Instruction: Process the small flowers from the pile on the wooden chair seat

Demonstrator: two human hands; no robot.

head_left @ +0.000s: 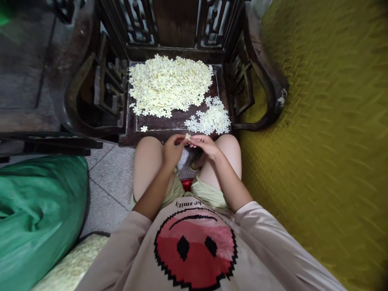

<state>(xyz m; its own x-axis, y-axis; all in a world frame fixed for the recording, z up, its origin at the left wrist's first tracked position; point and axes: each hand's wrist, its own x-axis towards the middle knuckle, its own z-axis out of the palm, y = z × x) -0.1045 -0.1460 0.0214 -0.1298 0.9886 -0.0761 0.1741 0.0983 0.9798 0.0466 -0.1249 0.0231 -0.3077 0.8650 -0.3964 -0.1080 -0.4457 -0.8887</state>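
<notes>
Over the front edge of the chair seat, my left hand (173, 151) and my right hand (207, 146) meet with their fingertips together. Pinched between them is a small pale-yellow flower (188, 136) with rounded petals. Both hands are closed at the fingertips, and the right hand's lower fingers curl beneath it. A large heap of cream-yellow flowers (169, 85) covers most of the seat. Just beyond my right hand lies a smaller pile of whiter flowers (214, 117). One single loose flower (144, 129) sits by the seat's front left corner.
The dark wooden chair (178, 24) has a carved back and curved armrests (273, 93) on both sides. At left are a dark wooden surface (24, 60) and a green sack (45, 210). More pale flowers (75, 258) lie below the sack. A yellow textured surface (327, 121) runs along the right.
</notes>
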